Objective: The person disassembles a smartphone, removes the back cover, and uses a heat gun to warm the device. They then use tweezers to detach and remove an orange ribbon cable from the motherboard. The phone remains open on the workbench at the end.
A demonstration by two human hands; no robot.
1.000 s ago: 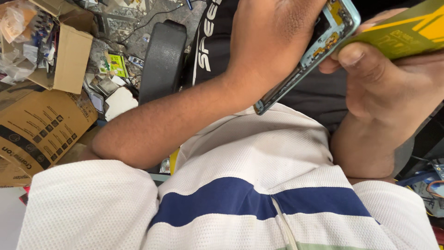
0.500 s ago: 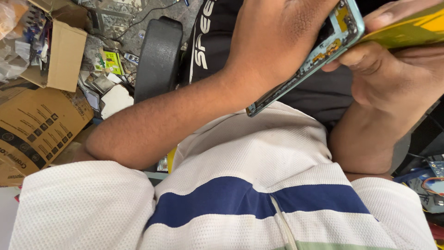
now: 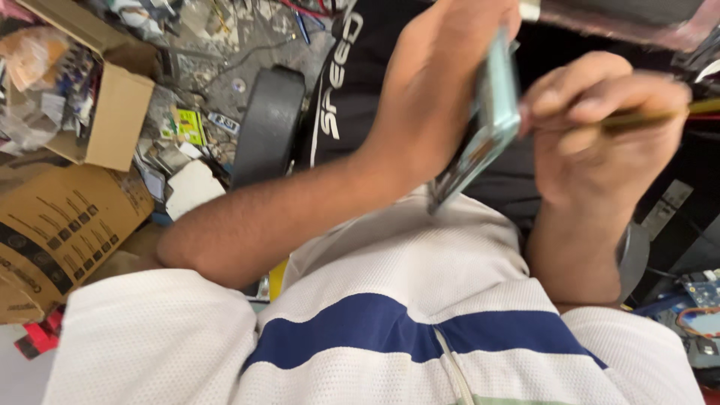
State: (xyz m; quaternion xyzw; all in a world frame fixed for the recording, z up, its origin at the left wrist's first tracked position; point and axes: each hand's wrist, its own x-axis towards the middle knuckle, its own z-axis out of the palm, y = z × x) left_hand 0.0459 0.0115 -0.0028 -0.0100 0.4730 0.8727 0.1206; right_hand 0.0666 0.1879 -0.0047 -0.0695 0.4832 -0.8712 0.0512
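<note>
Phone frame (image 3: 487, 112): edge-on, long axis slanting down-left, gripped by left hand (image 3: 442, 82); right hand (image 3: 600, 135), just beside, pinches yellow tool (image 3: 652, 116).

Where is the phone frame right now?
In the head view, the phone frame sits upper centre, gripped edge-on in the left hand, with the right hand and its yellow tool just beside it.

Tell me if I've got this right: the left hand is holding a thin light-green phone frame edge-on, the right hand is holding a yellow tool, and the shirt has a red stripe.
Not quite. The head view shows the shirt has a dark blue stripe, not a red one. The rest stands: the left hand holds the light-green phone frame edge-on, and the right hand holds the yellow tool.
</note>
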